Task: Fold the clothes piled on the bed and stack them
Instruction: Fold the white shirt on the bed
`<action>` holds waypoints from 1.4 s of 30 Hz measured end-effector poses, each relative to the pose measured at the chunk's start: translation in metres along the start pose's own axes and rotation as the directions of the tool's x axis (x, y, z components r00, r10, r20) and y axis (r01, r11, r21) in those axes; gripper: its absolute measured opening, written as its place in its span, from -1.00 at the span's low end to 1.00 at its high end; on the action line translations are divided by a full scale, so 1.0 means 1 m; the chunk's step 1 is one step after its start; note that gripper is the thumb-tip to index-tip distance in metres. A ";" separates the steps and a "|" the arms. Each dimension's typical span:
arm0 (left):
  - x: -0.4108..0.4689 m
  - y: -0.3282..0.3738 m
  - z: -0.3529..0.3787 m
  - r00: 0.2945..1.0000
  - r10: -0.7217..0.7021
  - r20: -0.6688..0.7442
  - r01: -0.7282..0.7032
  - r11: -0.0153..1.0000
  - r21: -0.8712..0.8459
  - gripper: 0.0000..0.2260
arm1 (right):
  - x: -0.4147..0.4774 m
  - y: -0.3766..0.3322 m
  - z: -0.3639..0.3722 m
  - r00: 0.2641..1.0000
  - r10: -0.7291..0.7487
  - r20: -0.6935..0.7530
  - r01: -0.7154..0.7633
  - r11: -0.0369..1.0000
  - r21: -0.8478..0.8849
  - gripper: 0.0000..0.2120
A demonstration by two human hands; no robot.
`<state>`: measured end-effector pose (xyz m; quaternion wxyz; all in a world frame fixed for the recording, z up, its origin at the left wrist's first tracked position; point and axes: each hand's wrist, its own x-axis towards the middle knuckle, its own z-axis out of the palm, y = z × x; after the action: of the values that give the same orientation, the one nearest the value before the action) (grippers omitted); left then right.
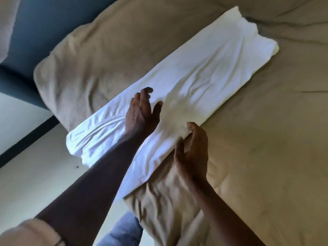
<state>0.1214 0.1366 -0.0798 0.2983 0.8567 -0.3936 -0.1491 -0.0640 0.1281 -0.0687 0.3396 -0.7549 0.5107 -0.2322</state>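
head view | white garment (186, 82) lies in a long strip across mid-frame on the tan bed (266, 139) | left hand (142, 112) flat on it, fingers loose | right hand (191, 148) pinching its lower edge | looks soft, light, floppy (wrinkles easily), so grab corners or edges

Single head view, tilted, looking steeply down, close over bed (266, 139) edge and forearms.

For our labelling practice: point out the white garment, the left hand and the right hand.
white garment (204, 71), head view, flat middle of the cloth.
left hand (142, 112), head view, back of the hand.
right hand (193, 150), head view, middle of the hand.
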 end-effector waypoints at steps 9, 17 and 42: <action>0.052 0.021 0.020 0.958 0.279 0.069 -0.287 0.912 0.293 -0.38 | 0.105 0.045 -0.016 0.991 -0.082 -0.106 0.013 0.847 -0.532 -0.69; 0.181 0.055 0.122 0.547 0.667 0.506 -0.829 0.518 0.213 -0.40 | 0.243 0.115 -0.032 0.968 0.218 -0.128 -0.249 0.730 -0.636 -0.33; 0.447 0.241 0.176 0.682 0.208 0.701 -0.405 0.905 0.126 -0.40 | 0.436 0.163 -0.147 0.725 0.687 0.047 -0.689 0.722 0.058 -0.12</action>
<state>0.1828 -0.3976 -0.0744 0.0362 0.6972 -0.6299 -0.3403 -0.1053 -0.3574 -0.0925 0.4338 -0.5015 0.7418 -0.0996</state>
